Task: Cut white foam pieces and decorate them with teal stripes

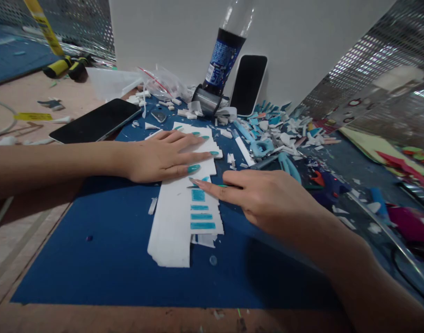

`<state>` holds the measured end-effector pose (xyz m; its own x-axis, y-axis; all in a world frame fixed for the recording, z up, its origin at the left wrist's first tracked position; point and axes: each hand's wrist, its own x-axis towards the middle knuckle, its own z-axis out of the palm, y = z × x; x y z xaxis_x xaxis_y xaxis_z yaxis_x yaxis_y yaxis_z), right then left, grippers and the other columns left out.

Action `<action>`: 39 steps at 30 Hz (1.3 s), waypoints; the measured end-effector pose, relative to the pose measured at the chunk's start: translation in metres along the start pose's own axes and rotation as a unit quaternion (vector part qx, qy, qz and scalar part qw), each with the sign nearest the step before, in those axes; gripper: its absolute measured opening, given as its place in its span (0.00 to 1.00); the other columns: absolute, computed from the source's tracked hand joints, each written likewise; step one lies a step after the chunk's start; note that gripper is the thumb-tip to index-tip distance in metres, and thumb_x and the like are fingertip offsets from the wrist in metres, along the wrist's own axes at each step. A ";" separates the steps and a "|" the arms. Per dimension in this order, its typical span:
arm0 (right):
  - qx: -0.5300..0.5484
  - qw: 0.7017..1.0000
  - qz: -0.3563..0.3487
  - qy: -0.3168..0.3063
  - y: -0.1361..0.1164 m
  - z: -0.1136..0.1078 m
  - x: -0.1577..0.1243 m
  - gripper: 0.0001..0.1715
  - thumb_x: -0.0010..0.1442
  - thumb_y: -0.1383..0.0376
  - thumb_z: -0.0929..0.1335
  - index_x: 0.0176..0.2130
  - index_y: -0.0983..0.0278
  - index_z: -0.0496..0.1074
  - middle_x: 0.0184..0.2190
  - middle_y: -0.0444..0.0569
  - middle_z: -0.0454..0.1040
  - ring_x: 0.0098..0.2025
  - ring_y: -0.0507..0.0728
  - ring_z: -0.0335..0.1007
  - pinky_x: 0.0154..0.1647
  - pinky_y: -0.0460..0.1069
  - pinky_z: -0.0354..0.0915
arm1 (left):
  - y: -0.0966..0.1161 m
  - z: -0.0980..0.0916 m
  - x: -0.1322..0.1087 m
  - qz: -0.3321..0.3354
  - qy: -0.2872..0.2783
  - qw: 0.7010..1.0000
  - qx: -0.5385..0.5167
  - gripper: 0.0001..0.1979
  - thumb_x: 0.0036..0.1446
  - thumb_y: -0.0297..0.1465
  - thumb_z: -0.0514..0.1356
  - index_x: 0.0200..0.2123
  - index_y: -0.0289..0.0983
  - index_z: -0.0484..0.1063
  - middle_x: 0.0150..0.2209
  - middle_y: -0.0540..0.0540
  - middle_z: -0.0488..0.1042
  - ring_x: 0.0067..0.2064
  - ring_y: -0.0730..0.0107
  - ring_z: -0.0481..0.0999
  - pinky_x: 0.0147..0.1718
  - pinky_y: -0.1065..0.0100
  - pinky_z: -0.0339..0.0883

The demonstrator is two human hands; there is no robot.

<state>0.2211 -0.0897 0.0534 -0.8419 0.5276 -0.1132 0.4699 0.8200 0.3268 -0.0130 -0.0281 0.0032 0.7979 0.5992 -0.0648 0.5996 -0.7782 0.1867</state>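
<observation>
Both hands at the white sheet, mid-mat.
Left hand (163,155) palm down, forearm in from the left; fingers straight, slightly spread, pointing right across the far half of the white sheet (170,231), nothing gripped. Right hand (267,194) in from the near right, index finger stretched left, other fingers curled in around a thin pointed tool (191,187); exact grip hidden. Tool tip over the sheet, just nearer than the left hand's fingers and beside the blue patches (202,225). Sheet lies on the blue mat (111,259), under the left fingers, its near end uncovered.
</observation>
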 end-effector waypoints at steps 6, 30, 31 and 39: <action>0.020 1.000 0.010 -0.011 0.000 -0.002 0.003 0.39 0.54 0.82 0.55 0.58 0.59 0.67 0.32 0.48 0.75 0.26 0.52 0.66 0.20 0.45 0.45 | 0.000 -0.002 -0.001 0.007 -0.009 1.000 0.008 0.27 0.67 0.47 0.34 0.67 0.53 0.36 0.70 0.50 0.32 0.69 0.47 0.37 0.62 0.44 0.36; -0.011 1.000 -0.012 0.014 0.025 0.004 -0.017 0.42 0.49 0.83 0.58 0.57 0.52 0.69 0.33 0.47 0.76 0.24 0.51 0.64 0.17 0.44 0.42 | 0.003 -0.002 -0.002 -0.006 0.005 1.000 -0.005 0.26 0.66 0.48 0.34 0.67 0.56 0.39 0.70 0.52 0.33 0.69 0.47 0.38 0.62 0.43 0.36; -0.005 1.000 -0.014 0.014 0.025 0.004 -0.016 0.42 0.50 0.83 0.58 0.57 0.52 0.69 0.33 0.47 0.75 0.24 0.51 0.64 0.17 0.44 0.43 | 0.002 -0.002 -0.002 -0.006 0.005 1.000 -0.004 0.26 0.66 0.49 0.34 0.66 0.56 0.39 0.70 0.53 0.33 0.69 0.48 0.38 0.62 0.43 0.36; 0.127 0.991 0.020 0.026 0.039 -0.004 -0.021 0.29 0.65 0.73 0.55 0.57 0.52 0.69 0.29 0.47 0.72 0.25 0.50 0.63 0.23 0.44 0.53 | -0.001 -0.002 -0.002 0.009 0.002 1.000 -0.012 0.27 0.66 0.49 0.35 0.67 0.55 0.39 0.71 0.51 0.33 0.69 0.45 0.38 0.62 0.40 0.36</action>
<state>0.2564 -0.0695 0.0726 -0.8309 0.5537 -0.0547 0.5488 0.8318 0.0831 -0.0154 -0.0281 0.0055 0.8082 0.5860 -0.0582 0.5838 -0.7842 0.2105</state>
